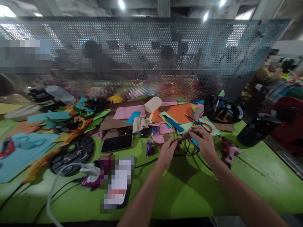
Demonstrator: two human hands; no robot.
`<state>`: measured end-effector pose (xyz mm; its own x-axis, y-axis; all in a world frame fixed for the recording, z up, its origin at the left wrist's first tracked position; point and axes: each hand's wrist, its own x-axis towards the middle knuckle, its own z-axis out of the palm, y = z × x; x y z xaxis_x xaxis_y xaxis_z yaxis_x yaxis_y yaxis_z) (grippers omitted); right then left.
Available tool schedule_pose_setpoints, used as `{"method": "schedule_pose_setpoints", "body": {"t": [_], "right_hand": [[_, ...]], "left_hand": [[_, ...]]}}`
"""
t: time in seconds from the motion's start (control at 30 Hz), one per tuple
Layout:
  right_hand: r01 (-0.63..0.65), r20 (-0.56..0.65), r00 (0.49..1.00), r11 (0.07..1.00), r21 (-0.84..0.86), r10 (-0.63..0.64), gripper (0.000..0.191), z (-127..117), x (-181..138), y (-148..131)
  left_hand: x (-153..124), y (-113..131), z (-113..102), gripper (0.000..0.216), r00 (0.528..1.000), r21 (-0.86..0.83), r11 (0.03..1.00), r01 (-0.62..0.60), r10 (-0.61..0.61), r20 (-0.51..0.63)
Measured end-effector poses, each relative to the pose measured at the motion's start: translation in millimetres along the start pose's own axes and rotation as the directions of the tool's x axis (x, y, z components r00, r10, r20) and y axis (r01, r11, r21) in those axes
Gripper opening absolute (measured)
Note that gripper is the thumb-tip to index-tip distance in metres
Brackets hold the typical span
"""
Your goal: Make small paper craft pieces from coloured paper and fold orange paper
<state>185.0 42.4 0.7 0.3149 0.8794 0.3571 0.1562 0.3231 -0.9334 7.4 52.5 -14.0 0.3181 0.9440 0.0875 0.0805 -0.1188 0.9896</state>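
A small brown piece, which looks like paper, is stretched between my two hands above the green table. My left hand pinches its near left end, with the fingertips pressed together. The fingers of my right hand are closed on its upper right end. A small twisted purple piece lies to the left of my left hand. Beyond my right hand are scissors with red handles. To the right rests a pink glue gun. Black cable loops lie beneath my hands.
A dark-screened phone, a round black tray and a second glue gun are on the left. Coloured paper, including an orange sheet, covers the back. A perforated metal screen stands behind. At right is a black cylinder.
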Motion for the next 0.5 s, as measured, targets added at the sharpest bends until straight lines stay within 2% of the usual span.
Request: {"method": "schedule_pose_setpoints", "body": {"t": [0.1, 0.2, 0.3, 0.4, 0.5], "right_hand": [[0.001, 0.013, 1.000, 1.000, 0.002, -0.001, 0.013, 0.1, 0.1, -0.6], [-0.002, 0.025, 1.000, 1.000, 0.019, 0.001, 0.012, 0.9, -1.1, -1.7], [-0.010, 0.037, 0.999, 0.999, 0.033, 0.009, 0.010, 1.7, -2.6, -3.0], [-0.002, 0.052, 0.999, 0.999, 0.053, -0.001, 0.008, 2.1, -3.4, -4.4], [0.002, 0.070, 0.998, 0.997, 0.076, -0.007, 0.006, 2.7, -3.4, -4.3]], "left_hand": [[0.1, -1.7, -0.4, 0.032, 0.999, 0.003, 1.000, -0.021, 0.021, -0.044], [1.0, -2.7, -0.8, 0.037, 1.000, -0.027, 1.000, -0.001, 0.001, -0.014], [1.7, -2.0, -0.2, 0.040, 0.996, -0.184, 0.979, 0.091, -0.087, 0.031], [1.2, 0.3, 1.2, 0.041, 0.978, -0.371, 0.905, 0.210, -0.194, 0.080], [-0.2, 3.0, 2.5, 0.041, 0.960, -0.480, 0.832, 0.279, -0.258, 0.110]]}}
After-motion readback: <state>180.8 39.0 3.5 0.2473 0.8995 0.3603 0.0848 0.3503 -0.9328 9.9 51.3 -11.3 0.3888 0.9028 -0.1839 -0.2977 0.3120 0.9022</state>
